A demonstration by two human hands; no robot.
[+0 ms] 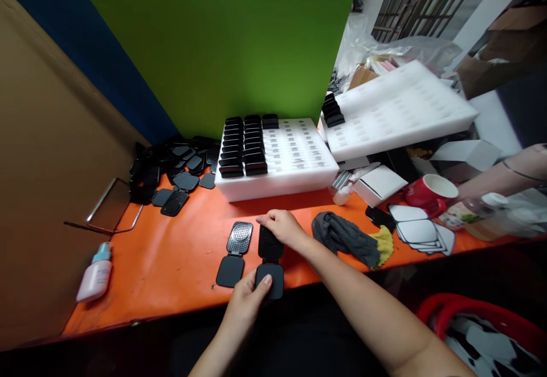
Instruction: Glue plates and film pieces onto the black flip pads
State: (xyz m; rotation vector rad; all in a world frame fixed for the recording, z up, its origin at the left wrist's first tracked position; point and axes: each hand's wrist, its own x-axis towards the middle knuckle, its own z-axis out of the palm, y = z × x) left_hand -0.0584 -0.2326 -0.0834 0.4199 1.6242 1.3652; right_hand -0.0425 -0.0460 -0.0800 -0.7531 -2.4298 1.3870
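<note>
Hinged black case (272, 253), opened flat at the near edge of an orange table (171, 263), one panel above the other with the hinge between; the left hand (247, 296) grips the lower panel, thumb laid on its upper face, fingers hidden beneath; the right hand (282, 226) pinches the far end of the upper panel and covers part of it; whether the case rests on the table or is slightly raised cannot be told. Just left of it, apart from both hands, lies a second case (235, 254), likewise open, its upper panel showing a round, grid-patterned area. Beyond the hands stands a white foam block (277, 184); thin black pieces (254, 143) stand on edge in its two leftmost columns, from far end to near, and a short run begins the third column at the far end; the other columns show bare slots, so the block may be judged rather less than half filled. At the left lies a loose heap of black cases (147, 175), some open, which suggests considerable work remaining; at the right, a second foam block (401, 115) lies at an angle, a few black pieces standing at its left end; the case in hand appears not yet closed.
</note>
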